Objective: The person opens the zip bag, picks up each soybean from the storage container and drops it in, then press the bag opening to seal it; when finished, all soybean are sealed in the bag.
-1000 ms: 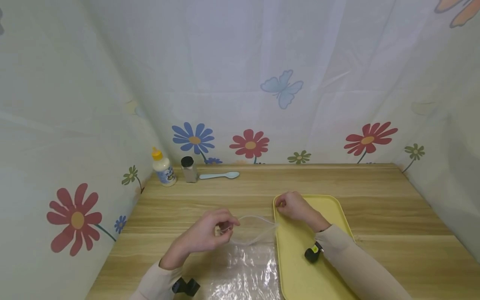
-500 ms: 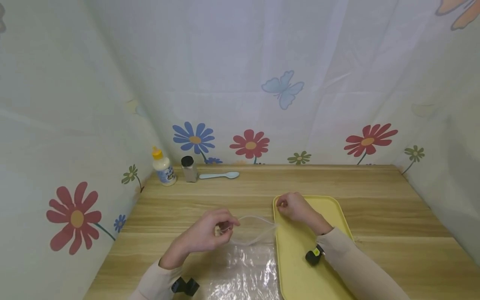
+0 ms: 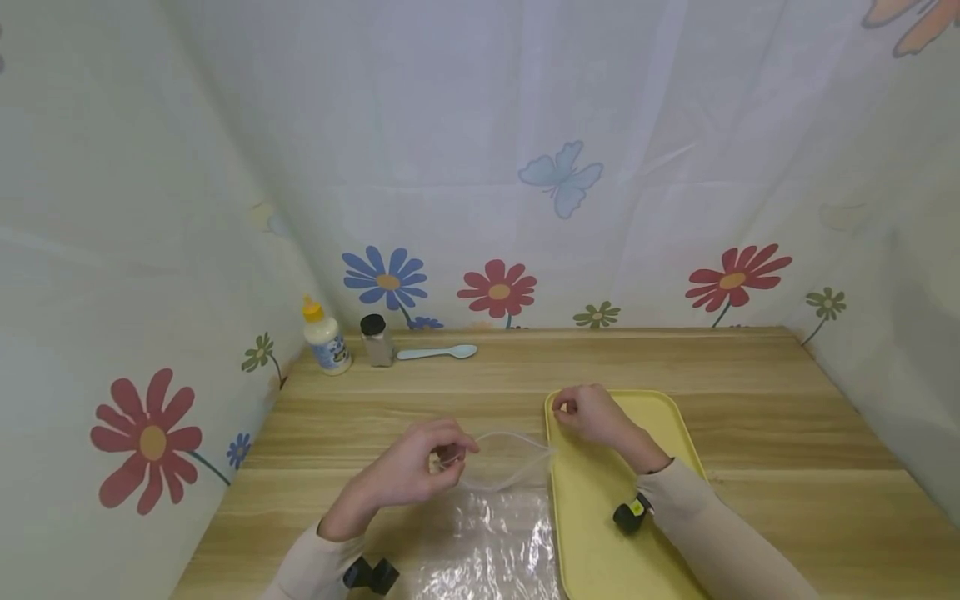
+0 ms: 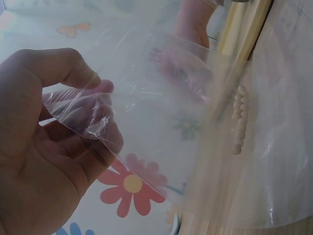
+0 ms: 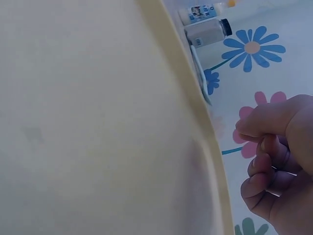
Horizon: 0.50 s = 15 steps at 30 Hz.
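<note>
My left hand (image 3: 420, 462) pinches one side of the mouth of a clear plastic bag (image 3: 487, 550), whose rim stands parted in an oval. In the left wrist view the film (image 4: 93, 110) bunches at the fingertips. Several pale round beads (image 4: 239, 120) show in a row through the plastic; whether they lie inside it or behind it, I cannot tell. Above the far left corner of the yellow tray (image 3: 592, 542) is my right hand (image 3: 592, 412). Its fingers are curled, thumb against the index finger, and the right wrist view shows nothing between them.
At the back left of the wooden table (image 3: 780, 417) stand a white bottle (image 3: 327, 343) with a yellow cap and a small jar (image 3: 377, 343) with a black lid. A light blue spoon (image 3: 437, 352) lies beside the jar. Flower-printed curtains (image 3: 637, 225) surround the table.
My right wrist and forearm have shifted very slightly to the right. The left hand and the bag look unchanged.
</note>
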Each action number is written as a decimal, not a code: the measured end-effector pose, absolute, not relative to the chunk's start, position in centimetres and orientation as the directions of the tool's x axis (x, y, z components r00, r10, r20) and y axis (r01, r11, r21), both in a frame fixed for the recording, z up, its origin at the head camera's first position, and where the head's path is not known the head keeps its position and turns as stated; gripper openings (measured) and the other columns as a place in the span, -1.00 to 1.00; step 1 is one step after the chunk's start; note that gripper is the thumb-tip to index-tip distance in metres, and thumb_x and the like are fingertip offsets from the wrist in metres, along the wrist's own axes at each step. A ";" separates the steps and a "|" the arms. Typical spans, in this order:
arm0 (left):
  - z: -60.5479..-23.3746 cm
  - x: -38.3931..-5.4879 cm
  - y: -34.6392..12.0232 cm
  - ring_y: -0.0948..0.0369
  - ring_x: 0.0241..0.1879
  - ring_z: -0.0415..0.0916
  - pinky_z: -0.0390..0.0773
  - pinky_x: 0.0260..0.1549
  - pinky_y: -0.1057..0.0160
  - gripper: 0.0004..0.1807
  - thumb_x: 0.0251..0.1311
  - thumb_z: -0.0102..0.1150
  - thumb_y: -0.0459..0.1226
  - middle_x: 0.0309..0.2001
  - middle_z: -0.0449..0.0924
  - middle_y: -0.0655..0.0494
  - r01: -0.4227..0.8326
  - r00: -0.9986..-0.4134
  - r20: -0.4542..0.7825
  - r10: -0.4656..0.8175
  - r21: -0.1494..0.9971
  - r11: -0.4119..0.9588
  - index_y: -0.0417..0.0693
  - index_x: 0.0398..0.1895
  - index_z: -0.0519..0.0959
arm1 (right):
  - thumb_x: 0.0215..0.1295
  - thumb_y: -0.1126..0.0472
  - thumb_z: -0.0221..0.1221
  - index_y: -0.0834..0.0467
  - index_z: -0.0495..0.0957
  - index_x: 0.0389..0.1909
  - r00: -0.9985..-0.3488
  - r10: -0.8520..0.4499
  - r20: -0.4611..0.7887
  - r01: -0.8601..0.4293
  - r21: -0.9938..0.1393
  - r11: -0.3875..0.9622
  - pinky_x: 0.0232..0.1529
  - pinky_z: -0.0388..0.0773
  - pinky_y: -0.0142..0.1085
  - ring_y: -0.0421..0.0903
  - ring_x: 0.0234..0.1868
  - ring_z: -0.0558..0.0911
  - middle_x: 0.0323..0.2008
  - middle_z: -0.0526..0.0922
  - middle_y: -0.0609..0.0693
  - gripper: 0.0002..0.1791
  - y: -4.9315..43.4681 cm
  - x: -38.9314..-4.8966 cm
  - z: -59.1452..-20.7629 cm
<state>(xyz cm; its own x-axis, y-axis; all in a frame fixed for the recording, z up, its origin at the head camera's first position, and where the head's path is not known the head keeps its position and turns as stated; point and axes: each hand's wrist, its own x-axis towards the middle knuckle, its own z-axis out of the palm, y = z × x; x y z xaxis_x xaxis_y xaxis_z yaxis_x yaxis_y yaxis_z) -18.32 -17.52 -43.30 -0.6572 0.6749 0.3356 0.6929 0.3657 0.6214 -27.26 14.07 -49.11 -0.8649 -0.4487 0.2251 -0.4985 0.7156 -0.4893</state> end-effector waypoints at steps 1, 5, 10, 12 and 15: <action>-43.3 -18.3 -17.5 0.41 -0.38 0.44 0.60 -0.40 0.40 -0.70 0.03 0.17 -0.44 -0.36 0.55 0.19 0.693 -0.657 0.337 0.675 0.621 0.365 -0.17 -0.11 0.63 | 0.15 0.26 0.27 0.14 0.67 -0.42 -0.867 -0.446 0.223 -0.495 -0.499 0.712 -0.57 0.32 -0.45 -0.31 -0.60 0.36 -0.65 0.46 -0.18 -0.96 14.1 -27.2 -49.0; -43.2 -18.2 -17.5 0.39 -0.38 0.45 0.60 -0.39 0.40 -0.71 0.05 0.17 -0.44 -0.36 0.55 0.20 0.688 -0.660 0.328 0.676 0.626 0.367 -0.17 -0.11 0.63 | 0.17 0.24 0.27 0.13 0.68 -0.40 -0.865 -0.444 0.234 -0.497 -0.521 0.694 -0.61 0.31 -0.46 -0.32 -0.64 0.33 -0.67 0.43 -0.20 -0.95 13.9 -26.8 -48.6; -43.3 -18.3 -17.5 0.38 -0.39 0.45 0.61 -0.39 0.39 -0.71 0.05 0.18 -0.44 -0.36 0.54 0.20 0.689 -0.658 0.330 0.677 0.627 0.364 -0.17 -0.10 0.63 | 0.17 0.25 0.28 0.13 0.69 -0.37 -0.854 -0.451 0.258 -0.516 -0.527 0.675 -0.59 0.31 -0.47 -0.34 -0.66 0.30 -0.70 0.40 -0.21 -0.95 13.7 -26.0 -47.6; -43.3 -18.3 -17.5 0.38 -0.39 0.45 0.61 -0.39 0.39 -0.70 0.05 0.17 -0.44 -0.36 0.54 0.18 0.693 -0.654 0.334 0.678 0.625 0.360 -0.18 -0.10 0.63 | 0.17 0.25 0.28 0.13 0.69 -0.36 -0.851 -0.452 0.267 -0.522 -0.530 0.669 -0.59 0.31 -0.47 -0.35 -0.67 0.29 -0.70 0.40 -0.22 -0.94 13.6 -25.6 -47.1; -43.3 -18.4 -17.6 0.40 -0.38 0.44 0.60 -0.39 0.40 -0.70 0.04 0.16 -0.43 -0.36 0.55 0.17 0.692 -0.655 0.331 0.679 0.625 0.363 -0.18 -0.10 0.63 | 0.19 0.24 0.28 0.12 0.69 -0.35 -0.845 -0.452 0.286 -0.532 -0.535 0.656 -0.59 0.32 -0.46 -0.35 -0.67 0.29 -0.70 0.39 -0.22 -0.94 13.5 -25.2 -46.5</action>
